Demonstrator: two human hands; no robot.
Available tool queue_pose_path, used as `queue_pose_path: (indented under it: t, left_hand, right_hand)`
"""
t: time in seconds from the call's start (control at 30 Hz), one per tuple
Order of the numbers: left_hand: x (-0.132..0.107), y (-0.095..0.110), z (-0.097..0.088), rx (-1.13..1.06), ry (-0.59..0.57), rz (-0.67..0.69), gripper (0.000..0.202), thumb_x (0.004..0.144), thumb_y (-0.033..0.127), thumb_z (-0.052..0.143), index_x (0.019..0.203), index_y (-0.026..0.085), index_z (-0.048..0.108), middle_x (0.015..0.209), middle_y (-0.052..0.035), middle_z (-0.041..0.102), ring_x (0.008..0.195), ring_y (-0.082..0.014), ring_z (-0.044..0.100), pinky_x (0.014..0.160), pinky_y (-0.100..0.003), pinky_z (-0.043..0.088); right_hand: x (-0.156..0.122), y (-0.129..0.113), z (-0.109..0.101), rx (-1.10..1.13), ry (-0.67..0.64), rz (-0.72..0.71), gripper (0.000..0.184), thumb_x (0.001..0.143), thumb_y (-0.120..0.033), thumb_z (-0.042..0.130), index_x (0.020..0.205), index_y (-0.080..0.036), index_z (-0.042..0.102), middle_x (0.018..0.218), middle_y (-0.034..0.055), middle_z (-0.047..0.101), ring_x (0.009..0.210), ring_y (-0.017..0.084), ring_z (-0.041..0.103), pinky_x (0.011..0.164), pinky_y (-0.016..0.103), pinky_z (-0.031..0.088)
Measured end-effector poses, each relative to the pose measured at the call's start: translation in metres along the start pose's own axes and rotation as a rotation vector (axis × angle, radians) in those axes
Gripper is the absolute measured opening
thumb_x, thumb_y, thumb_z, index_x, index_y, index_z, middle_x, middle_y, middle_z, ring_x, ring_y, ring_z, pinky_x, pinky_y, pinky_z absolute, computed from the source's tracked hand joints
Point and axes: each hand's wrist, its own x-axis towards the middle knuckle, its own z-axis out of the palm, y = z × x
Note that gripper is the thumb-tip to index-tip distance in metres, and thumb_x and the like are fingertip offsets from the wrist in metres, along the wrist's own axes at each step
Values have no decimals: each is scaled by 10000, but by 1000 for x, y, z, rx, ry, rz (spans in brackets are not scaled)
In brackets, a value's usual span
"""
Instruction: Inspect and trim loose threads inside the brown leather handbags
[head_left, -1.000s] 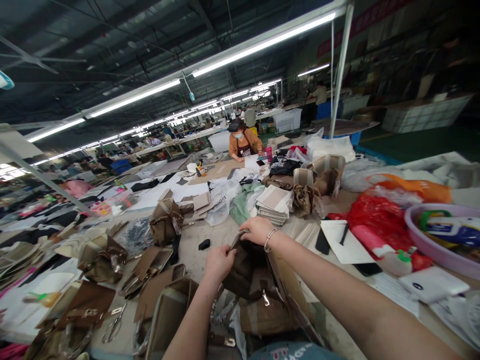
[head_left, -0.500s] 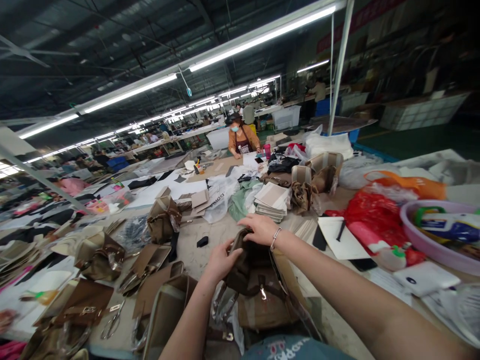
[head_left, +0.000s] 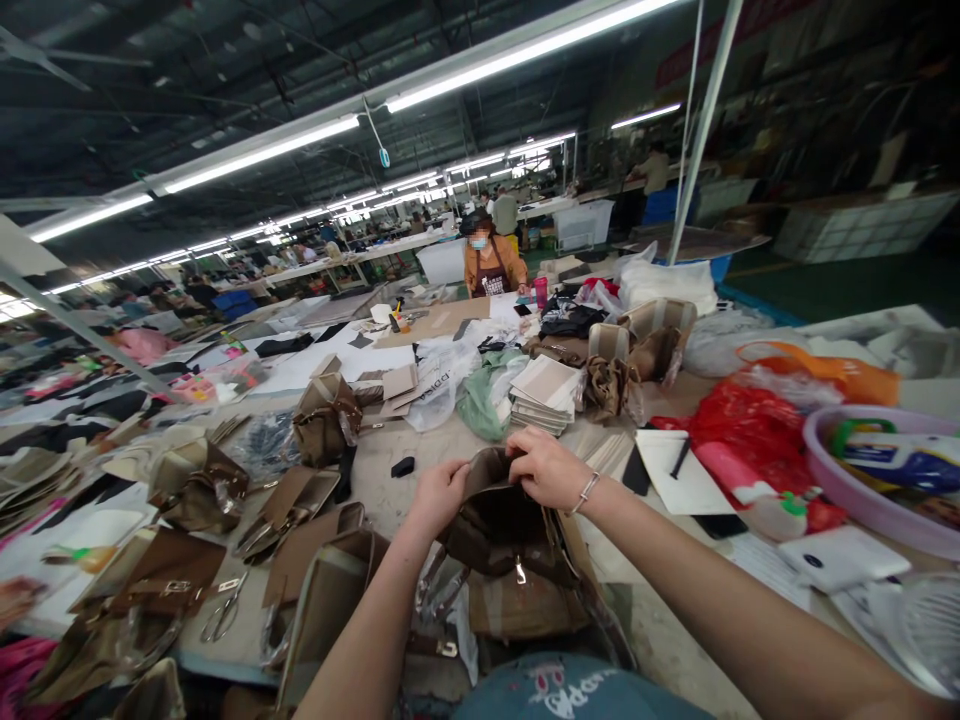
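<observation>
A brown handbag (head_left: 517, 605) stands in front of me close to my body, its mouth open and a metal clasp on its front. My left hand (head_left: 441, 497) pinches the far left corner of the bag's rim. Curled over the far edge, my right hand (head_left: 544, 468) grips the rim near its middle; some of its fingertips are hidden inside the bag. Clear plastic wrapping hangs at the bag's left side. Just left of my left hand, a small black piece (head_left: 403, 467) lies on the table.
More brown bags (head_left: 196, 482) and scissors (head_left: 223, 612) lie to the left. Beyond my hands are stacked beige panels (head_left: 544, 385) and a green bag (head_left: 484, 400). At right sit a white pad (head_left: 664, 470), red plastic bag (head_left: 742, 430) and purple basin (head_left: 825, 470). A masked co-worker (head_left: 491, 265) sits across.
My right hand has shifted slightly right along the rim, its fingers now curled down. My left hand has closed on the rim corner, and the bag's mouth is wider.
</observation>
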Motion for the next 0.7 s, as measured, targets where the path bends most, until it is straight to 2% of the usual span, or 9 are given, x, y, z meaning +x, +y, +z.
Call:
queue_pose_path:
  t: [0.07, 0.17, 0.3, 0.37, 0.43, 0.53, 0.63, 0.7]
  left_hand:
    - [-1, 1, 1, 43, 7, 33, 313, 832, 279, 425, 979, 180, 682, 967, -71, 701, 910, -207, 628, 815, -293, 451]
    - [-5, 0, 6, 75, 36, 76, 319, 840, 306, 438, 1026, 179, 664, 958, -79, 701, 866, -199, 638, 800, -290, 456]
    - [-10, 1, 10, 48, 12, 92, 352, 804, 361, 505, 1071, 175, 639, 863, -76, 712, 747, -185, 641, 732, -279, 466]
    - [-13, 3, 9, -6, -49, 107, 373, 780, 345, 529, 1107, 186, 613, 851, -60, 709, 697, -172, 639, 690, -266, 466]
    - [-15, 7, 8, -26, -125, 131, 399, 749, 298, 551, 1133, 199, 591, 832, -45, 704, 647, -163, 632, 642, -254, 459]
    - [-18, 15, 10, 97, -202, 212, 284, 734, 219, 519, 983, 205, 654, 759, -45, 692, 648, -178, 626, 613, -250, 433]
    - [-22, 25, 17, 286, -175, 226, 239, 772, 189, 434, 808, 180, 670, 731, -91, 680, 693, -218, 625, 629, -274, 418]
    - [-24, 31, 23, 360, -155, 197, 266, 784, 171, 397, 818, 168, 661, 750, -118, 678, 703, -232, 624, 642, -290, 415]
  right_hand:
    - [-13, 3, 1, 74, 71, 28, 227, 650, -66, 549, 704, -229, 696, 1028, 33, 521, 1002, 194, 446, 889, 332, 373]
    - [-34, 6, 3, 178, 152, 146, 213, 653, -62, 532, 701, -210, 677, 1095, 48, 483, 1026, 197, 467, 908, 346, 392]
    - [-54, 6, 5, 320, 188, 324, 213, 687, -99, 505, 831, -199, 624, 1112, 73, 488, 1018, 194, 506, 773, 302, 483]
    - [-60, 7, 5, 323, 176, 343, 329, 684, -84, 472, 959, -215, 594, 1099, 67, 519, 1024, 192, 512, 751, 294, 497]
    - [-64, 9, 4, 253, 144, 318, 454, 676, -63, 444, 1082, -225, 568, 1130, 65, 531, 1058, 193, 506, 847, 328, 473]
    - [-68, 8, 0, 125, 56, 315, 490, 717, -79, 425, 1171, -212, 554, 1204, 83, 507, 1107, 197, 491, 986, 363, 382]
    - [-73, -2, -6, 83, -33, 343, 443, 786, -235, 503, 1226, -190, 519, 1249, 116, 471, 1132, 220, 479, 998, 370, 373]
    - [-78, -10, -7, 78, -50, 361, 465, 747, -334, 601, 1190, -203, 549, 1271, 118, 445, 1150, 240, 464, 990, 371, 383]
